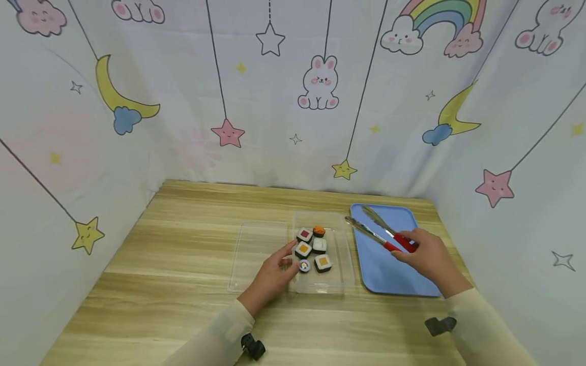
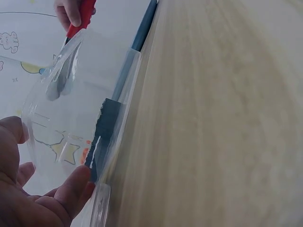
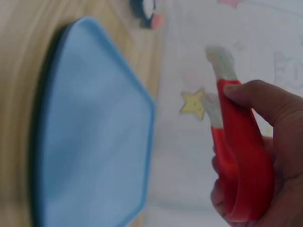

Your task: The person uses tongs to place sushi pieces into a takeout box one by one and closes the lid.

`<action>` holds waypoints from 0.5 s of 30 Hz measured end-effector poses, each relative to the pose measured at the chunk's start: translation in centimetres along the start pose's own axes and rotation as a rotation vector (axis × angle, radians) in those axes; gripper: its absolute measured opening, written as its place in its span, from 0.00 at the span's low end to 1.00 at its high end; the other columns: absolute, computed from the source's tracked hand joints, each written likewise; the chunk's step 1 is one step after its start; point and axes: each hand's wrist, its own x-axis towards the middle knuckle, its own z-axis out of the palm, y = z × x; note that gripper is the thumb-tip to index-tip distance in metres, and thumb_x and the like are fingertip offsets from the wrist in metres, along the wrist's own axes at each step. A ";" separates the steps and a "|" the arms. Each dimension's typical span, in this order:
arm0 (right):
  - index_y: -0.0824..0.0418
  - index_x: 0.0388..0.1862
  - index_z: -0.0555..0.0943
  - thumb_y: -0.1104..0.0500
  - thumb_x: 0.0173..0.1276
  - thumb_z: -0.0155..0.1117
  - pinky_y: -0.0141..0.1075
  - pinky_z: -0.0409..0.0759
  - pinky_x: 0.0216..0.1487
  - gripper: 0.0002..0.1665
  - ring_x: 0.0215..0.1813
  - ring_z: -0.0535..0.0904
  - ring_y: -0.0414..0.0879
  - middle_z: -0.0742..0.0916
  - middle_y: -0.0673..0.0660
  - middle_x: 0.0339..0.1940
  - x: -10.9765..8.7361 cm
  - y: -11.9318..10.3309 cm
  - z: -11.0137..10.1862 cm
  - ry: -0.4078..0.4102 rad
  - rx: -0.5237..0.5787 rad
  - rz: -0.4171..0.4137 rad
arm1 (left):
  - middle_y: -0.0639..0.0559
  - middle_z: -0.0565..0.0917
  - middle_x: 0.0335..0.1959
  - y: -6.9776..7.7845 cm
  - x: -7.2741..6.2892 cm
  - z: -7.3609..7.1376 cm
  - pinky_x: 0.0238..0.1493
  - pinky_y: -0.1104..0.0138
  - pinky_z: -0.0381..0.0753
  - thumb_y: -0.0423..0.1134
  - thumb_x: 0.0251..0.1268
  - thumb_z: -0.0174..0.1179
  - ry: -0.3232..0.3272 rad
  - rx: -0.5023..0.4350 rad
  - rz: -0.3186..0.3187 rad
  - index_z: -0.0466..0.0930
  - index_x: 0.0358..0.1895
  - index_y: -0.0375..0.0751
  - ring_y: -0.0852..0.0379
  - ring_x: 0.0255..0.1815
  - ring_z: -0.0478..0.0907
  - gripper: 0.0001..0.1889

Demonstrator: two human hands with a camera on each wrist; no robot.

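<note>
Red-handled tongs [image 1: 366, 231] are held in the right hand [image 1: 428, 256], whose grip is closed round the handles with the thumb laid along one of them. Their metal arms stand apart, held up above a blue tray [image 1: 384, 272], the tips reaching toward the near side of a clear plastic container [image 1: 340, 256] just to the left. Neither tip touches any food.

Six sushi pieces sit in that container, gathered in its left and middle part: one with a red centre [image 1: 304, 235], one topped in orange [image 1: 319, 231], one with an orange centre [image 1: 303, 249], a pale green-and-white one [image 1: 319, 246], a small round blue-patterned one [image 1: 304, 266] and one with a yellow centre [image 1: 322, 263].

The left hand [image 1: 272, 277] rests against the container's left wall with its grip loose, fingers and thumb spread. Beside it lies a flat clear lid [image 1: 258, 244]. Everything stands on a wood-grained counter [image 1: 183, 244], backed by white fabric [image 1: 261, 91] printed with rabbits, stars and moons. Both sleeves [image 1: 215, 333] are cream.
</note>
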 end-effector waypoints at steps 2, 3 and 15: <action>0.70 0.59 0.83 0.48 0.62 0.80 0.46 0.83 0.36 0.34 0.42 0.82 0.58 0.86 0.65 0.45 -1.0 1.5 0.1 0.041 0.017 0.092 | 0.37 0.73 0.72 0.0 0.0 0.0 0.58 0.49 0.81 0.40 0.75 0.62 0.002 0.000 0.001 0.65 0.80 0.54 0.41 0.65 0.79 0.33; 0.70 0.60 0.83 0.48 0.63 0.79 0.47 0.84 0.37 0.35 0.43 0.82 0.60 0.86 0.67 0.46 -1.5 2.2 0.2 0.057 0.026 0.140 | 0.37 0.73 0.72 0.0 0.0 -0.1 0.58 0.49 0.81 0.40 0.75 0.62 0.003 -0.001 0.002 0.65 0.80 0.54 0.41 0.65 0.78 0.33; 0.78 0.66 0.76 0.43 0.69 0.71 0.60 0.79 0.50 0.43 0.50 0.79 0.69 0.82 0.78 0.53 -4.6 11.5 1.6 0.187 -0.004 0.511 | 0.38 0.74 0.72 -0.2 0.2 0.0 0.58 0.48 0.80 0.41 0.76 0.62 -0.002 -0.010 0.005 0.66 0.80 0.55 0.42 0.65 0.78 0.32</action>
